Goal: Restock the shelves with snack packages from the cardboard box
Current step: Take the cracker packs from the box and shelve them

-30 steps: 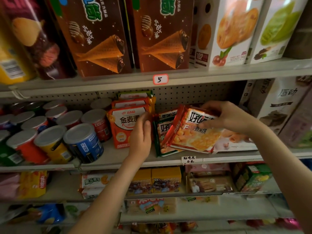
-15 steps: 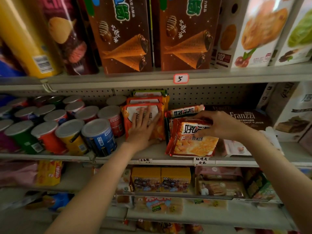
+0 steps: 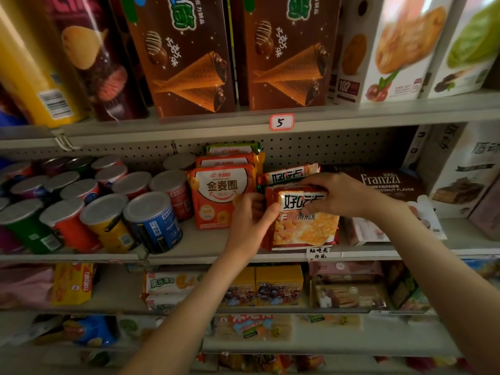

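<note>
A red and yellow snack packet [image 3: 303, 226] stands upright at the front of the middle shelf [image 3: 189, 243]. My right hand [image 3: 335, 193] grips its top edge from the right. My left hand [image 3: 250, 220] holds its left edge, thumb on the front. More packets of the same kind [image 3: 289, 174] stand behind it. To its left stands a row of orange packets [image 3: 216, 196]. The cardboard box is out of view.
Several snack cans [image 3: 151, 220] lie on their sides at the left of the middle shelf. A brown Franzzi box [image 3: 384, 182] lies to the right, over a pale box [image 3: 362, 231]. Tall cone boxes [image 3: 189, 55] fill the shelf above; more packets sit on the lower shelves.
My left hand left the orange packets and moved right onto the red packet's left edge. The red packet now stands straighter at the shelf front.
</note>
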A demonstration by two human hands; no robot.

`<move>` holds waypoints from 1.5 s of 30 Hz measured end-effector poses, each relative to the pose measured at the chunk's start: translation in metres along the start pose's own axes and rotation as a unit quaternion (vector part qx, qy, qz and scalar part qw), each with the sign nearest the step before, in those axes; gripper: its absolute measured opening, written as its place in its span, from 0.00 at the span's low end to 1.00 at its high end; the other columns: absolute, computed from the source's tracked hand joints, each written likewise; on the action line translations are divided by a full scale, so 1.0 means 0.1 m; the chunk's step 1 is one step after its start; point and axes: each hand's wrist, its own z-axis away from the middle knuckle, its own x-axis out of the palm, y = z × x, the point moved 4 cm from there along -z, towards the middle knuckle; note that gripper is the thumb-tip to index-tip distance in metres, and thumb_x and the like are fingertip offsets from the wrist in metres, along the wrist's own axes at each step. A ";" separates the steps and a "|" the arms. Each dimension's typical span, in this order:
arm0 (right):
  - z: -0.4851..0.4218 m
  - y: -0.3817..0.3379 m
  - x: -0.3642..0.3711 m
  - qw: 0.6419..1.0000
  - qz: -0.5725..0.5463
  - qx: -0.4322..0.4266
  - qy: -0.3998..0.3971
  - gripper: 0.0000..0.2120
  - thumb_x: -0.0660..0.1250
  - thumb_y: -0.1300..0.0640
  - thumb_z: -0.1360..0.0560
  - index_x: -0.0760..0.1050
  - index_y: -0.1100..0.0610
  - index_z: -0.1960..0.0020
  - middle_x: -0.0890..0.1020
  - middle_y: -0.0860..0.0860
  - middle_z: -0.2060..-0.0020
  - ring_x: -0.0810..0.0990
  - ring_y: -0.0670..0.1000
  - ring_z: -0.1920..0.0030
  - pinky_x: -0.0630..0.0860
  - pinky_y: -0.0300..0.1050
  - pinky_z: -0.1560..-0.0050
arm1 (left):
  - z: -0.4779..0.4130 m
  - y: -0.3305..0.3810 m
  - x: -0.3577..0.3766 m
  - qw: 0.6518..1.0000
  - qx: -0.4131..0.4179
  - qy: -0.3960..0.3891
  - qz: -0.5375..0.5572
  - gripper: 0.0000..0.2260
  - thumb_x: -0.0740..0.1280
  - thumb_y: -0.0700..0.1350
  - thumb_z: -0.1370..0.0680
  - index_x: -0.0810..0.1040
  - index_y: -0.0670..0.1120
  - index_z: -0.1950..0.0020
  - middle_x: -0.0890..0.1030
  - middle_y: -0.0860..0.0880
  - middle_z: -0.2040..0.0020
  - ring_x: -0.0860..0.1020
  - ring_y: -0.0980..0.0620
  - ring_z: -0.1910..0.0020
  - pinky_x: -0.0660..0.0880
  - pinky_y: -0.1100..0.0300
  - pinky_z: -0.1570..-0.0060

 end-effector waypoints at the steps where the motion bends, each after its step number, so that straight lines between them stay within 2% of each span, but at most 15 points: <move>1: -0.01 -0.01 0.01 1.000 0.012 -0.008 0.002 0.29 0.73 0.48 0.31 0.71 0.51 0.33 0.78 0.50 0.41 0.76 0.47 0.45 0.73 0.39 0.44 | 0.00 -0.01 0.02 1.000 -0.002 0.015 -0.008 0.26 0.68 0.64 0.32 0.69 0.50 0.43 0.74 0.57 0.49 0.76 0.59 0.49 0.74 0.69 0.53; 5: -0.05 -0.03 0.02 0.997 0.057 -0.050 0.011 0.26 0.71 0.47 0.30 0.72 0.54 0.34 0.76 0.51 0.40 0.73 0.49 0.40 0.70 0.42 0.39 | -0.04 -0.08 0.17 0.999 -0.028 0.025 -0.022 0.33 0.76 0.56 0.35 0.59 0.54 0.40 0.70 0.58 0.44 0.74 0.59 0.44 0.75 0.61 0.46; 8: -0.08 -0.01 -0.07 0.998 -0.029 -0.047 0.040 0.15 0.67 0.48 0.26 0.77 0.51 0.41 0.76 0.46 0.45 0.75 0.47 0.46 0.71 0.41 0.44 | -0.05 -0.14 0.29 0.999 -0.041 0.005 0.013 0.35 0.77 0.50 0.33 0.54 0.55 0.39 0.73 0.55 0.42 0.77 0.56 0.45 0.77 0.60 0.48; 10: -0.16 0.10 -0.18 0.989 -0.089 -0.033 0.115 0.12 0.64 0.49 0.23 0.79 0.53 0.43 0.79 0.47 0.46 0.77 0.48 0.47 0.73 0.44 0.44 | -0.07 -0.18 0.31 0.999 -0.039 0.013 0.017 0.36 0.77 0.48 0.33 0.53 0.55 0.39 0.73 0.52 0.41 0.77 0.55 0.44 0.77 0.58 0.45; 13: -0.34 0.27 -0.30 0.973 -0.149 0.016 0.175 0.12 0.60 0.55 0.21 0.77 0.54 0.40 0.79 0.50 0.41 0.76 0.51 0.41 0.70 0.48 0.35 | -0.06 -0.19 0.32 0.999 -0.039 0.008 0.036 0.36 0.76 0.43 0.32 0.51 0.53 0.38 0.71 0.59 0.43 0.76 0.68 0.48 0.75 0.70 0.49; 15: -0.50 0.32 -0.29 0.981 -0.135 0.043 0.136 0.15 0.60 0.58 0.21 0.73 0.53 0.35 0.75 0.51 0.35 0.73 0.52 0.36 0.67 0.48 0.33 | -0.07 -0.19 0.32 0.998 -0.037 0.009 0.058 0.38 0.76 0.40 0.31 0.49 0.52 0.37 0.67 0.62 0.43 0.73 0.76 0.50 0.72 0.78 0.53; 18: -0.69 0.36 -0.16 0.996 -0.049 0.078 0.004 0.25 0.63 0.54 0.22 0.62 0.52 0.27 0.69 0.53 0.30 0.69 0.54 0.32 0.66 0.48 0.33 | -0.09 -0.20 0.31 0.996 -0.041 0.004 0.075 0.44 0.76 0.40 0.32 0.46 0.53 0.30 0.66 0.62 0.39 0.70 0.74 0.46 0.71 0.78 0.53; 20: -0.77 0.37 -0.12 0.996 -0.007 0.080 -0.048 0.31 0.65 0.51 0.24 0.57 0.52 0.25 0.69 0.54 0.30 0.70 0.54 0.32 0.67 0.47 0.32 | -0.10 -0.20 0.31 0.996 -0.053 -0.008 0.076 0.45 0.77 0.44 0.33 0.48 0.56 0.28 0.67 0.61 0.39 0.70 0.71 0.44 0.72 0.73 0.49; 22: -0.82 0.37 -0.17 0.994 0.026 0.079 -0.066 0.34 0.67 0.49 0.25 0.56 0.50 0.25 0.71 0.52 0.32 0.72 0.53 0.34 0.69 0.49 0.33 | -0.10 -0.24 0.31 0.997 -0.057 -0.005 0.051 0.42 0.78 0.54 0.36 0.56 0.60 0.31 0.69 0.57 0.36 0.71 0.62 0.38 0.73 0.61 0.39; 25: -0.81 0.37 -0.22 0.991 0.086 0.057 -0.087 0.25 0.66 0.45 0.26 0.68 0.49 0.30 0.77 0.50 0.37 0.76 0.51 0.40 0.73 0.48 0.38 | -0.10 -0.27 0.30 0.998 -0.060 -0.006 0.034 0.41 0.77 0.62 0.40 0.61 0.61 0.33 0.69 0.53 0.34 0.70 0.55 0.35 0.71 0.49 0.35; 28: -0.75 0.40 -0.20 0.994 0.047 0.034 -0.091 0.17 0.65 0.45 0.24 0.77 0.51 0.40 0.82 0.48 0.45 0.79 0.48 0.48 0.76 0.43 0.45 | -0.12 -0.27 0.29 0.995 -0.074 -0.015 0.063 0.39 0.79 0.54 0.39 0.61 0.60 0.34 0.72 0.51 0.35 0.74 0.54 0.38 0.76 0.53 0.41; 31: -0.69 0.46 -0.20 0.997 0.047 0.020 -0.064 0.17 0.63 0.43 0.25 0.76 0.49 0.39 0.81 0.46 0.45 0.79 0.45 0.49 0.75 0.43 0.45 | -0.13 -0.25 0.28 0.994 -0.076 -0.027 0.078 0.38 0.79 0.45 0.34 0.60 0.58 0.32 0.75 0.52 0.37 0.76 0.56 0.40 0.76 0.59 0.45; 33: -0.65 0.50 -0.21 0.997 0.040 0.022 -0.056 0.19 0.63 0.42 0.25 0.75 0.48 0.38 0.80 0.46 0.43 0.78 0.45 0.48 0.75 0.45 0.42 | -0.14 -0.22 0.25 0.995 -0.070 -0.015 0.071 0.37 0.78 0.44 0.33 0.60 0.56 0.31 0.76 0.55 0.39 0.76 0.58 0.42 0.76 0.64 0.48; 36: -0.60 0.51 -0.27 1.000 0.008 0.019 -0.021 0.18 0.63 0.46 0.23 0.74 0.51 0.36 0.79 0.48 0.43 0.77 0.46 0.46 0.72 0.40 0.45 | -0.16 -0.18 0.23 0.996 -0.063 -0.008 0.061 0.34 0.77 0.44 0.32 0.62 0.58 0.33 0.76 0.55 0.40 0.76 0.60 0.43 0.76 0.68 0.52; 45: -0.21 0.60 -0.65 0.959 -0.152 0.018 0.239 0.18 0.68 0.55 0.25 0.73 0.56 0.36 0.79 0.53 0.40 0.77 0.50 0.42 0.75 0.47 0.41 | -0.21 -0.23 0.30 0.998 -0.048 0.014 0.037 0.32 0.77 0.54 0.39 0.66 0.62 0.39 0.76 0.52 0.39 0.77 0.55 0.41 0.77 0.54 0.43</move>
